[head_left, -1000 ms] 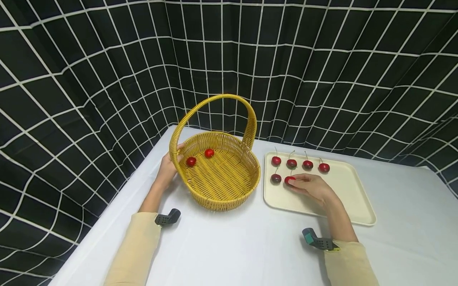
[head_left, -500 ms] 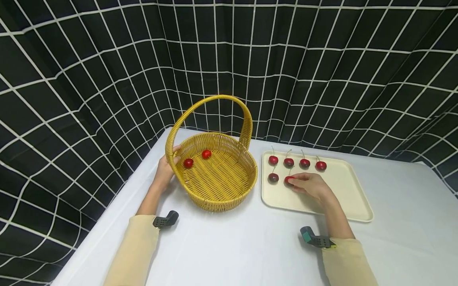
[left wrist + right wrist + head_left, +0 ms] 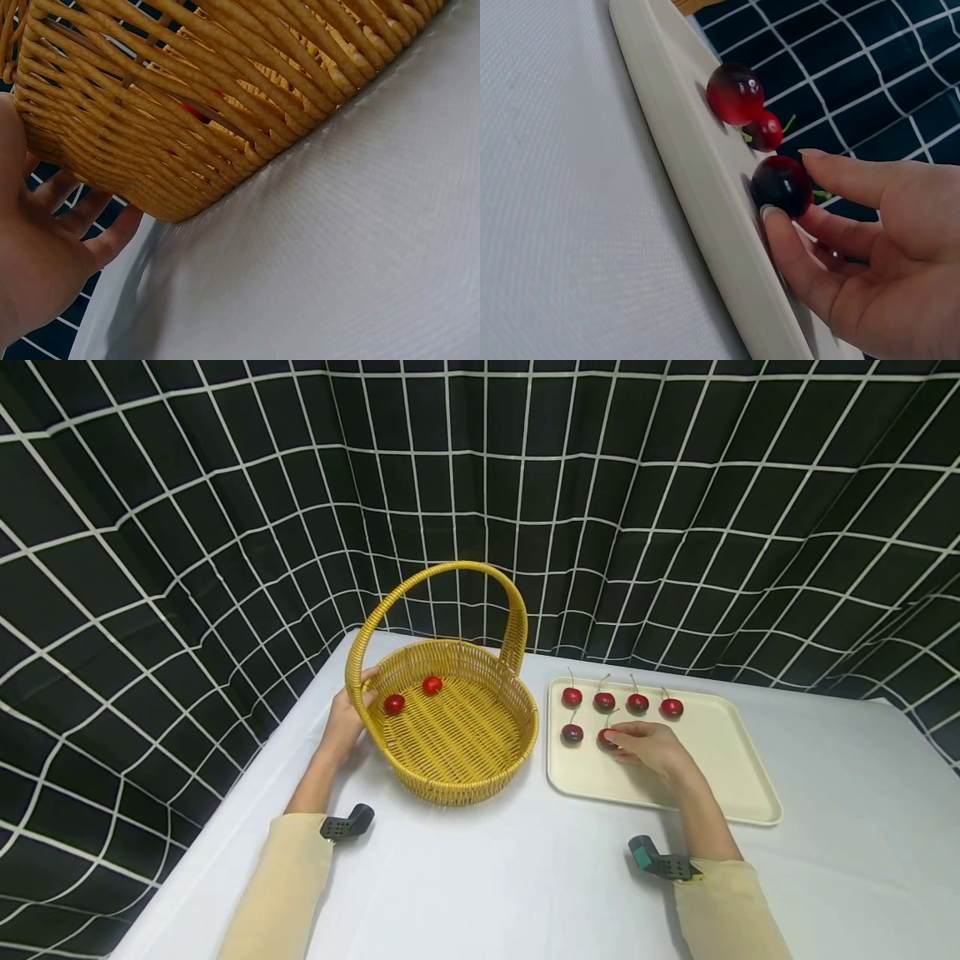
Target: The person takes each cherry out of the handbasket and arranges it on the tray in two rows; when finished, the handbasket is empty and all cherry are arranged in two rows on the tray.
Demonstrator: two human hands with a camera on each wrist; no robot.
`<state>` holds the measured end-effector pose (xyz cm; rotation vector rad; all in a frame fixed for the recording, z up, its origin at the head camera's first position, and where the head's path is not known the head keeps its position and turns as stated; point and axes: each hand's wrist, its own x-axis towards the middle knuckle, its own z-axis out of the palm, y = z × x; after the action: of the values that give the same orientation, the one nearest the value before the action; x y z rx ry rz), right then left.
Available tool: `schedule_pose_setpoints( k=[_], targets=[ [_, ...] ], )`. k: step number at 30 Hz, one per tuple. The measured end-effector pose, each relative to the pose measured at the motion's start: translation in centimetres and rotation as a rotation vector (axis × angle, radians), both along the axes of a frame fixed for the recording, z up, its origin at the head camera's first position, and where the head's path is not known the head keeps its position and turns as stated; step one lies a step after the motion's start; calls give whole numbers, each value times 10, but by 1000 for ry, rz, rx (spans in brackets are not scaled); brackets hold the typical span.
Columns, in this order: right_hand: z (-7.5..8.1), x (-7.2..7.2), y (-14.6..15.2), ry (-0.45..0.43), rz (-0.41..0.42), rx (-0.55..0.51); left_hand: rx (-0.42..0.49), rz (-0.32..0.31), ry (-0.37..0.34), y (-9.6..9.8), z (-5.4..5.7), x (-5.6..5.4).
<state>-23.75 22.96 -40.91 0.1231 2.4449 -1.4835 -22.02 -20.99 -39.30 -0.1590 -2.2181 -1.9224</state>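
Pinching cherry point(image 3: 606, 741) on tray point(image 3: 720, 760), right hand point(image 3: 651, 747) angled in from four o'clock; other cherries point(image 3: 572, 734) at nine and twelve. Left hand point(image 3: 345, 717) touching basket point(image 3: 457, 788) at ten o'clock, grip unclear; handle point(image 3: 467, 567) arches above.

Left hand point(image 3: 343, 722) partly behind basket point(image 3: 453, 790)

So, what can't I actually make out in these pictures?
Head view: the handle of the basket covers part of the left hand.
Head view: the right hand covers one side of the pinched cherry.
Head view: the bottom edge cuts off both sleeves.
Left wrist view: the basket's weave hides all but bits of something red.
Right wrist view: the top edge cuts off something brown, too little to name.
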Motion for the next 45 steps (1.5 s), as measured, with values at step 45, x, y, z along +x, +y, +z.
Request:
schedule_pose_setpoints(
  k=[45],
  targets=[
    [-4, 1, 1, 48, -72, 82, 48, 3, 8, -2, -9, -5]
  ],
)
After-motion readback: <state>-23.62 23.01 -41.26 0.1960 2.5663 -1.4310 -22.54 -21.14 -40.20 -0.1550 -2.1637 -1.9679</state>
